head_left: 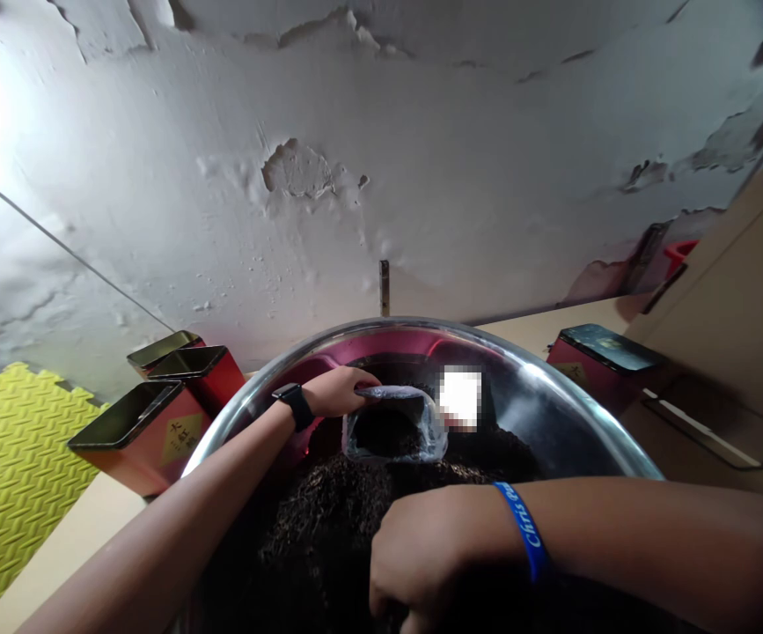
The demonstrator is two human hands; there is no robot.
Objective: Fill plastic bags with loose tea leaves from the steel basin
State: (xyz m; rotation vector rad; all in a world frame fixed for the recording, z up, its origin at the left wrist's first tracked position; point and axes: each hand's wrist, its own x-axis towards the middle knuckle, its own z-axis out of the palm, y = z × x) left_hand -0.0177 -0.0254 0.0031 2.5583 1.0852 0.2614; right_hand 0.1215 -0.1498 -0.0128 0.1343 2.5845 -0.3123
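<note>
A large steel bowl (553, 387) in front of me holds a heap of dark loose tea leaves (315, 519). My left hand (338, 392), a black watch on its wrist, grips the rim of a clear plastic bag (391, 427) that stands open in the bowl with dark leaves inside. My right hand (421, 555), with a blue wristband, is curled down into the leaves near the bowl's front; its fingertips are hidden.
Red square tins with dark lids (157, 414) stand left of the bowl, another red tin (602, 357) at the right. A peeling white wall (381, 176) rises behind. Yellow foam floor mat (11, 467) at the left; a cardboard box (744, 308) at the right.
</note>
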